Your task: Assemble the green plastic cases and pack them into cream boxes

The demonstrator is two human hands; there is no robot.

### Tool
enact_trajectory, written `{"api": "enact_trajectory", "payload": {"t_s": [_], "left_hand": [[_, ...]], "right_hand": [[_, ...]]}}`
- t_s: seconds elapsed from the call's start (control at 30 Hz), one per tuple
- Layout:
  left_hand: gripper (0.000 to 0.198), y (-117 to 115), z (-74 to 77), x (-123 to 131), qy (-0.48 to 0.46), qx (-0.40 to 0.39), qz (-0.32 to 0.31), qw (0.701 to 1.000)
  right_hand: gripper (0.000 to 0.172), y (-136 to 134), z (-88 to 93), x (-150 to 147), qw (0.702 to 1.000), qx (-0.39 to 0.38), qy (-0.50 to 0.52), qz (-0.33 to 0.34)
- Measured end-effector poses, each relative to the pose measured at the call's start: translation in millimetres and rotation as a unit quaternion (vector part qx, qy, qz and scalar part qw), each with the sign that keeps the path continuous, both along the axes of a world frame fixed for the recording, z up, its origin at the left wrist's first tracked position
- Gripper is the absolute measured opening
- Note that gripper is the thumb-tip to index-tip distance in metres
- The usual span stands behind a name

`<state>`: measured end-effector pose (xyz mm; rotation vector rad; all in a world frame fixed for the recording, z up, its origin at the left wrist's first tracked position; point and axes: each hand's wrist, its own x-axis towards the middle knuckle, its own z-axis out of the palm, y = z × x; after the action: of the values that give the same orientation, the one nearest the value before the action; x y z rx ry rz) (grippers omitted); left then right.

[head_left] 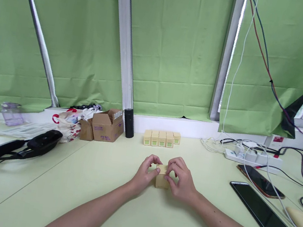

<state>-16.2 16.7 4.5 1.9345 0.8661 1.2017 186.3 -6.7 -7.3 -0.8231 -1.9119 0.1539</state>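
Observation:
A small tan cardboard box [162,182] stands upright on the table in front of me. My left hand [145,176] grips its upper left side, the thumb at the near top edge and the curled fingers behind it. From the other side, my right hand [181,178] has its bent fingers on the top right edge, with the thumb against the near face. The fingers partly cover the box's top, so I cannot tell whether its flap is fully down. Beyond my hands stands a row of several similar small boxes [159,138] with green labels.
At the back are an open brown carton [108,126] and a black cylinder [129,123]. A black headset [26,145] lies left. On the right are a white phone [263,210], a dark phone [260,181], a power strip [253,158] and loose cables. Green curtains [174,47] hang behind the table.

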Motion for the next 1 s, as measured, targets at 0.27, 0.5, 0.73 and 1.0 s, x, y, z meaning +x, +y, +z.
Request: {"api": "enact_trajectory", "payload": {"t_s": [0.27,0.5,0.73,1.0], "left_hand": [[0.021,-3,2.1,0,0.019,0.011,0.005,1.0],[0.016,0,1.5,0,0.029,0.019,0.061,0.998],[0.012,10,-4.1,0,0.025,-0.007,0.164,0.986],[0.026,11,-8.7,0,0.014,-0.027,0.125,0.992]], "right_hand": [[0.02,3,-2.9,1,1.0,0.03,-0.008,0.0],[0.024,15,-5.1,10,0.997,-0.005,-0.03,-0.073],[0.024,37,-8.8,29,0.985,-0.07,0.012,-0.159],[0.038,19,4.4,25,0.996,-0.061,-0.054,-0.019]]}}
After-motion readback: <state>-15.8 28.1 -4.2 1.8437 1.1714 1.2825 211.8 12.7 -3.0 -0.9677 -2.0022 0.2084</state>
